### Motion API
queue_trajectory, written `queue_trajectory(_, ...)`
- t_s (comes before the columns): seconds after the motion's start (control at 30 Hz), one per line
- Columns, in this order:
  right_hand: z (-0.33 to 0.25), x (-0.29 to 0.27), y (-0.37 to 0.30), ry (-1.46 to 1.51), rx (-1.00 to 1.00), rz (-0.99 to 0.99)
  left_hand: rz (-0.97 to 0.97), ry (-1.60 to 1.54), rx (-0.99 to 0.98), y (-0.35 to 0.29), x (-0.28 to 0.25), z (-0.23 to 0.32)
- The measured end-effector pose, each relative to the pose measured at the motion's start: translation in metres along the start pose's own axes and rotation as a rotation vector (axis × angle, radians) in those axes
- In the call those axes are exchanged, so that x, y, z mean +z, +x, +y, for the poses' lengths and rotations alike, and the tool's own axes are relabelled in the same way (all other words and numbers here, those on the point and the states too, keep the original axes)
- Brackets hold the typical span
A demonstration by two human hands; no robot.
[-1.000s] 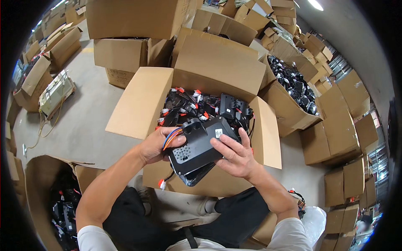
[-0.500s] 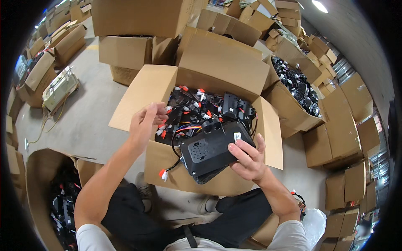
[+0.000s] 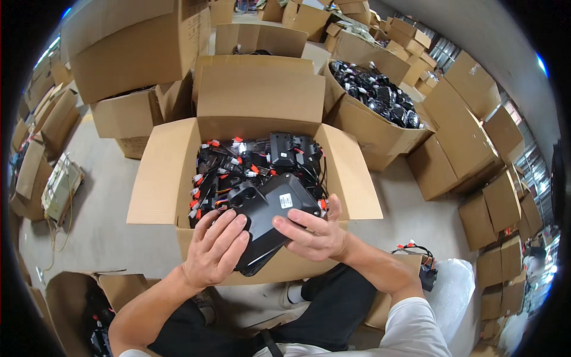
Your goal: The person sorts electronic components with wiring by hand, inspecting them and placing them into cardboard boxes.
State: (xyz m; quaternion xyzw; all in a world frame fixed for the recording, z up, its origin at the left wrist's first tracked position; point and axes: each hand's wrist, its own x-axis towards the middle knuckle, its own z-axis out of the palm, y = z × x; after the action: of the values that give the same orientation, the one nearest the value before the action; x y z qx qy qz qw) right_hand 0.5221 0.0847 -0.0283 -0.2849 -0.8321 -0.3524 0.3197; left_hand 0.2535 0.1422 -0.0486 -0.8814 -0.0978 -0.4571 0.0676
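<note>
Over the near side of the open cardboard box, in the head view, the left hand and right hand clasp a black plastic housing from either side. It looks stiff, light, perhaps slick; holding its edges should spare the coloured wires.
</note>
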Motion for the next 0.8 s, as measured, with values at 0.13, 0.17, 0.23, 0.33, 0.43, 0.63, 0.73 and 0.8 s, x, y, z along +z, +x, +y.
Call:
queue_trajectory(0.13,0.007,0.005,0.001,0.186,0.100,-0.040,-0.003,-0.253,-0.214,0.014,-0.002,0.002)
queue_trajectory(0.17,0.010,0.007,-0.006,0.208,0.095,0.009,-0.002,-0.283,-0.178,0.015,0.000,-0.001)
queue_trajectory(0.23,0.010,0.009,-0.012,0.215,0.100,0.086,-0.014,-0.253,-0.132,0.019,-0.002,-0.002)
queue_trajectory(0.33,0.005,0.014,-0.009,0.092,0.117,0.232,-0.036,-0.187,-0.043,0.021,-0.009,-0.004)
queue_trajectory(0.43,0.010,0.010,-0.011,0.015,0.128,0.197,-0.005,-0.086,0.007,0.021,-0.008,-0.005)
queue_trajectory(0.63,0.017,0.000,0.007,0.425,0.708,0.046,0.132,-1.160,-1.299,0.020,0.007,-0.008)
queue_trajectory(0.73,0.002,0.020,0.007,0.974,0.983,0.055,0.163,-1.435,-1.438,0.017,0.009,-0.004)
queue_trajectory(0.8,0.010,0.029,0.005,0.833,0.886,0.010,0.147,-1.555,-1.532,0.012,0.013,-0.005)
